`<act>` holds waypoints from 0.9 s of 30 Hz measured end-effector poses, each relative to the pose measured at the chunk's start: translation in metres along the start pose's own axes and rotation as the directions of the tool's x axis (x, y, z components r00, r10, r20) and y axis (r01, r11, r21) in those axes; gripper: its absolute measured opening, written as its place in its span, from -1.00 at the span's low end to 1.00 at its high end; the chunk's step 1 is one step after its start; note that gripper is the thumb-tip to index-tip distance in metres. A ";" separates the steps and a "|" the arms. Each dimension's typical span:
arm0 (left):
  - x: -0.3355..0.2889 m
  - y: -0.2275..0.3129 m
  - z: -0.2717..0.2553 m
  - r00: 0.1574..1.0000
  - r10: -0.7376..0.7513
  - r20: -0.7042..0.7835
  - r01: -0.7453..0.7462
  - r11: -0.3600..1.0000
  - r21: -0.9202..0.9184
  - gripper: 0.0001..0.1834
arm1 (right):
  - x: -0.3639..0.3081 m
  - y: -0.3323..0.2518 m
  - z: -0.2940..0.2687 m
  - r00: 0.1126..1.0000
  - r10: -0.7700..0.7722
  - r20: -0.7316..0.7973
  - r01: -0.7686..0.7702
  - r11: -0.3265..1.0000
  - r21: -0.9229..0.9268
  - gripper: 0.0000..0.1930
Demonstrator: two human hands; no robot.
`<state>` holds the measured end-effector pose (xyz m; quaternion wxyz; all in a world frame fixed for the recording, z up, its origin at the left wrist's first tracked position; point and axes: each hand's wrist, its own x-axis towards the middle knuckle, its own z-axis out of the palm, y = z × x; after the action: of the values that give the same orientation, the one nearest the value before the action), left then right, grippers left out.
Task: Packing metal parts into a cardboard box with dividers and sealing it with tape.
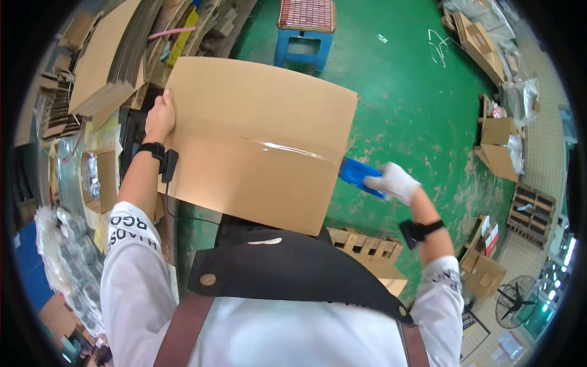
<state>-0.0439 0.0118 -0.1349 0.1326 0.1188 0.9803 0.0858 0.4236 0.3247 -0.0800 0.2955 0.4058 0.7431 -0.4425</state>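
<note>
A brown cardboard box [257, 116] is in front of my apron, its broad flat face toward me. My left hand [160, 117] grips the box's left edge, with the thumb at its upper left. In a white glove, my right hand [394, 182] is closed around a blue tape dispenser [361, 175] at the box's right edge. A shiny strip of clear tape [287, 148] runs along the middle seam toward the dispenser. The dispenser's far end meets the box's edge, so its tip is partly hidden.
Flattened cardboard sheets [110, 55] are stacked at the far left. A blue stool [304, 37] stands beyond the box on the green floor [416, 116]. Open cartons [498, 144] line the right side, near a wooden pallet [531, 211] and a black fan [515, 301]. Plastic-wrapped goods [70, 263] lie at left.
</note>
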 end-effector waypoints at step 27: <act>-0.056 -0.163 -0.055 0.784 0.575 0.235 0.311 -0.036 -0.950 -0.20 | 0.043 0.071 0.203 0.536 0.174 -0.826 0.817 0.139 0.560 -0.61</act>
<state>-0.0410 -0.1658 -0.1022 0.4627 0.1103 0.4936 0.7281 0.4798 0.1769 -0.2318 -0.4746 0.4287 0.4273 -0.6391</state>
